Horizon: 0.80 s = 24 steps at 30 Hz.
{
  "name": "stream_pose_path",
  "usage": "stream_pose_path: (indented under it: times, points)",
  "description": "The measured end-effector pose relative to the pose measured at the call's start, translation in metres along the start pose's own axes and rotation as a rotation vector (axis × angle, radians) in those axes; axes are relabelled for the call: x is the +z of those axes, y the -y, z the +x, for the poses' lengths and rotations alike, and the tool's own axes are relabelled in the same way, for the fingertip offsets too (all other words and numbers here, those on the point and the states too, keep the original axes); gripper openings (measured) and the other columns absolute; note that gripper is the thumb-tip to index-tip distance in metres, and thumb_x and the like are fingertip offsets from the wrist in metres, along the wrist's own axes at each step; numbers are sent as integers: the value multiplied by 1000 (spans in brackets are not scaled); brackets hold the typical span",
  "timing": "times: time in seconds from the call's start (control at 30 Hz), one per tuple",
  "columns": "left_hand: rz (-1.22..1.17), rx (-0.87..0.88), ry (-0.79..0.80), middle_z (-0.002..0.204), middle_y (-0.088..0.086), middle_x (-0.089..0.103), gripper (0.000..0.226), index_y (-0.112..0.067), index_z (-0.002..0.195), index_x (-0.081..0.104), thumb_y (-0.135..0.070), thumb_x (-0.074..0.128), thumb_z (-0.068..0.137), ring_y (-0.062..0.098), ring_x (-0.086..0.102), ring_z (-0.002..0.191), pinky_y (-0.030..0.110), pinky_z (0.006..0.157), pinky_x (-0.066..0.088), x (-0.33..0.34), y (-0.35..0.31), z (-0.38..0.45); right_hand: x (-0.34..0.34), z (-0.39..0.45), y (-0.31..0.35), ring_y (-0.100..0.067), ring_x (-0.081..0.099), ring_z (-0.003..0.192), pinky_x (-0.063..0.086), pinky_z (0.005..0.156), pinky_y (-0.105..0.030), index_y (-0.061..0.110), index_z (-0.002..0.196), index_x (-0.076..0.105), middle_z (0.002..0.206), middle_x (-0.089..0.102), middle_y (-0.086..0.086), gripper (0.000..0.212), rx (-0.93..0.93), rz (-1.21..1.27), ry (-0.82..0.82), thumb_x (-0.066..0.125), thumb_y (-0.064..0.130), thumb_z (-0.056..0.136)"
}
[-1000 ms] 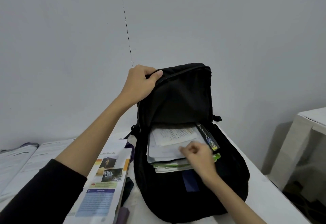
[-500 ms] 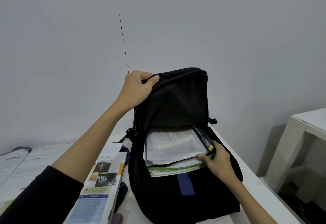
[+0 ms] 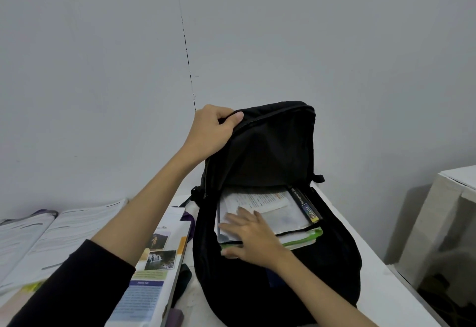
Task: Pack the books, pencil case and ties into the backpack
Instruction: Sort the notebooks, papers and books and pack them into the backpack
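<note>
Books point(image 3: 43, 236) first, since that's what's left of the backpack point(image 3: 278, 270): one lies open flat out at the far left, and a glossy one point(image 3: 157, 259) with photo panels sits just beside the bag's left side, so you've got more to load. Your left hand point(image 3: 211, 133) is clenched on the backpack's top left corner, thumb over the zipper edge, keeping the soft black fabric flap propped up. Your right hand point(image 3: 247, 236) was pinching the right corner of the stack half a second back; now it's slid over to the stack's left part and lies flat, fingers spread, pressing down on it. I'd guess you're settling the load deeper. That stack point(image 3: 278, 213) inside the backpack's mouth is thin stuff: a shiny plastic sleeve over printed pages, a green-edged book underneath, a dark spine along its right. Can't spot the pencil case or ties for sure.
</note>
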<state>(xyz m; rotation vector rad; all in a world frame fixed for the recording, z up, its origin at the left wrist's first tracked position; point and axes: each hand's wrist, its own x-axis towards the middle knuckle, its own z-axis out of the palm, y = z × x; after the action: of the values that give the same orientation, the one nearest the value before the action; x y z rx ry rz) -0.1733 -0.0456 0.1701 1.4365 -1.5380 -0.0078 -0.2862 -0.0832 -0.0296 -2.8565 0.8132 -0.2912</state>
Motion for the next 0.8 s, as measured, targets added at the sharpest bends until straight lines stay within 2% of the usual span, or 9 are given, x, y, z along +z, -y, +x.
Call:
stream_pose_path:
  times: [0.13, 0.2, 0.33, 0.43, 0.53, 0.57, 0.67, 0.73, 0.8]
  points:
    - [18, 3, 9, 51, -2, 29, 42, -3, 57, 43, -19, 54, 94, 7, 26, 45, 15, 46, 20, -3, 3, -2, 11, 23, 11, -20, 6, 146, 1, 115, -50, 32, 145, 34, 157, 20, 7, 45, -21, -5, 27, 30, 42, 101]
    - [23, 2, 6, 52, 0, 28, 43, 1, 58, 41, -18, 54, 94, 8, 25, 48, 16, 46, 20, -4, 5, -2, 11, 32, 12, -19, 6, 146, 0, 115, -49, 31, 144, 36, 157, 20, 8, 44, 45, -4, -27, 22, 40, 103]
    - [16, -5, 10, 51, -1, 27, 44, -2, 56, 39, -18, 54, 94, 8, 24, 47, 16, 45, 20, -5, 5, 1, 16, 36, 5, -18, 11, 146, 5, 116, -46, 29, 145, 34, 156, 24, 6, 48, 10, -9, 55, 27, 45, 101]
    - [19, -1, 16, 51, 0, 29, 44, -7, 55, 40, -19, 53, 94, 7, 25, 46, 16, 46, 20, -6, 6, 2, 7, 25, -3, -11, 9, 146, 0, 116, -45, 33, 146, 32, 156, 23, 10, 78, 27, 221, 108, 35, 75, 80]
    - [21, 8, 15, 57, 10, 35, 42, 8, 63, 49, -20, 53, 94, 11, 29, 53, 20, 50, 21, -5, 8, 2, -19, 13, -27, -11, 19, 143, 4, 115, -45, 31, 136, 49, 149, 37, 12, 111, 145, 244, -62, 9, 95, 55]
    - [23, 13, 15, 59, 11, 36, 41, 10, 66, 51, -20, 53, 94, 12, 31, 54, 21, 51, 22, -4, 8, 2, -28, 8, -38, -12, 22, 142, 7, 115, -45, 31, 132, 52, 148, 39, 12, 112, 210, 172, -120, 3, 96, 56]
    - [11, 16, 6, 60, 12, 37, 41, 11, 69, 53, -21, 53, 94, 12, 31, 55, 23, 52, 23, -3, 9, 3, -42, -10, -81, -23, 12, 146, 5, 115, -50, 34, 141, 38, 157, 21, 7, 73, 388, -88, -27, 30, 76, 83]
    - [6, 18, 2, 60, 11, 37, 40, 10, 69, 53, -21, 53, 94, 12, 31, 55, 22, 51, 23, -2, 8, 3, -38, -24, -100, -28, 15, 145, 15, 115, -47, 32, 147, 26, 160, 4, 7, 75, 465, -34, 98, 36, 72, 85]
    - [1, 21, 3, 59, 10, 35, 41, 10, 67, 51, -21, 53, 94, 11, 30, 54, 21, 50, 22, 0, 8, 3, -28, -33, -106, -26, 31, 140, 32, 108, -41, 30, 149, 22, 160, -1, 10, 80, 517, 96, 57, 37, 73, 84]
